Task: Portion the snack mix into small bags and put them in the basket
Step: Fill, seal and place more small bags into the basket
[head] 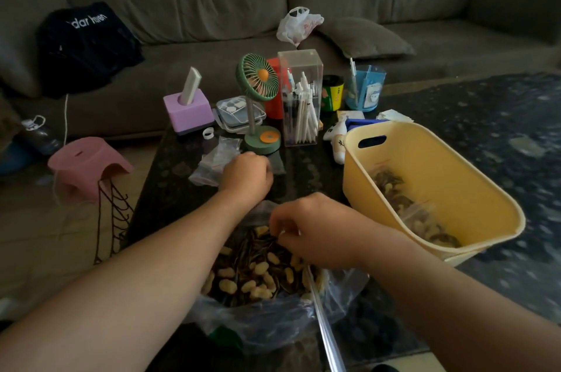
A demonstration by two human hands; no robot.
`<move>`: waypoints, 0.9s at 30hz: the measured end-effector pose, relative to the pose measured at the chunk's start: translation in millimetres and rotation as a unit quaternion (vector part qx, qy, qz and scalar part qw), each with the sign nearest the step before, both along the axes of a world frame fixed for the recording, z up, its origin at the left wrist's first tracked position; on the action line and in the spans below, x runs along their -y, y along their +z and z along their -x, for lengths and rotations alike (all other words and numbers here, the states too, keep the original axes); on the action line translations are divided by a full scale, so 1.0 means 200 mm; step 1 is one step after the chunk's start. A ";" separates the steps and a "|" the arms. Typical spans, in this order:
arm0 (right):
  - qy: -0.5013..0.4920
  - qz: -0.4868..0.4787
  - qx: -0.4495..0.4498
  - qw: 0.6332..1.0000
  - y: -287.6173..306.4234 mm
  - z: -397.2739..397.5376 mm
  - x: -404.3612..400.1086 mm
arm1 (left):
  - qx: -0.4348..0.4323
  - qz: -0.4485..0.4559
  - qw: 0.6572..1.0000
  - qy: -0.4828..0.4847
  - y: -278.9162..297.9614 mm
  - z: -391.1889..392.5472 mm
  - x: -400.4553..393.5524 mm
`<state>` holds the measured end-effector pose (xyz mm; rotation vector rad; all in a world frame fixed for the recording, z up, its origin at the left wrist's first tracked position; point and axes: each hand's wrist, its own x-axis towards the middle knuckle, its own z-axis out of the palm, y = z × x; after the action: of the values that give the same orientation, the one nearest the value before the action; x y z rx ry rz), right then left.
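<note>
A large clear plastic bag of snack mix, peanuts and striped seeds, lies open on the dark table in front of me. My right hand pinches its far rim with curled fingers. My left hand reaches further out, its fingers curled down onto a pile of small empty zip bags; the fingertips are hidden. The yellow basket stands to the right and holds filled small bags.
Behind the pile stand a green desk fan, a clear pen box, a purple tissue holder, cups and a flat clear case. A pink stool sits left of the table, and a grey sofa runs behind it.
</note>
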<state>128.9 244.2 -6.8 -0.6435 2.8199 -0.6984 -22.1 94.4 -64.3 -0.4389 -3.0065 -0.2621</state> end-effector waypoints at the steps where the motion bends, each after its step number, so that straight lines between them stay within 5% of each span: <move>1: -0.012 0.020 0.000 1.000 0.00 0.00 -0.01 | 0.000 -0.049 0.999 0.005 0.05 -0.02 0.02; 4: -0.072 0.114 -0.018 0.991 0.03 0.01 -0.01 | 0.076 -0.287 0.953 0.058 0.26 -0.13 0.08; 6: -0.118 0.189 -0.044 0.974 0.05 0.00 -0.01 | 0.185 -0.488 0.849 0.086 0.39 -0.26 0.13; 8: -0.149 0.222 -0.094 0.959 0.06 -0.02 0.02 | 0.275 -0.594 0.750 0.096 0.47 -0.39 0.19; 11: -0.131 0.231 -0.169 0.949 0.08 -0.08 0.09 | 0.327 -0.644 0.681 0.122 0.50 -0.55 0.25; 16: -0.085 0.196 -0.185 0.959 0.06 -0.15 0.19 | 0.349 -0.646 0.665 0.136 0.45 -0.69 0.31; 20: -0.139 0.230 -0.106 0.957 0.05 -0.18 0.22 | 0.387 -0.678 0.611 0.133 0.42 -0.74 0.34; 22: -0.173 0.273 -0.044 0.945 0.07 -0.18 0.22 | 0.359 -0.656 0.657 0.091 0.41 -0.77 0.36; 25: -0.184 0.324 0.051 0.927 0.08 -0.17 0.22 | 0.279 -0.550 0.787 0.005 0.36 -0.83 0.37; 27: -0.180 0.343 0.098 0.917 0.08 -0.18 0.23 | 0.228 -0.509 0.830 -0.010 0.33 -0.83 0.37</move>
<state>164.9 197.5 9.6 -0.1018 2.4812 -1.7471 144.1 20.8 1.1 -0.2931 -2.6547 -2.0550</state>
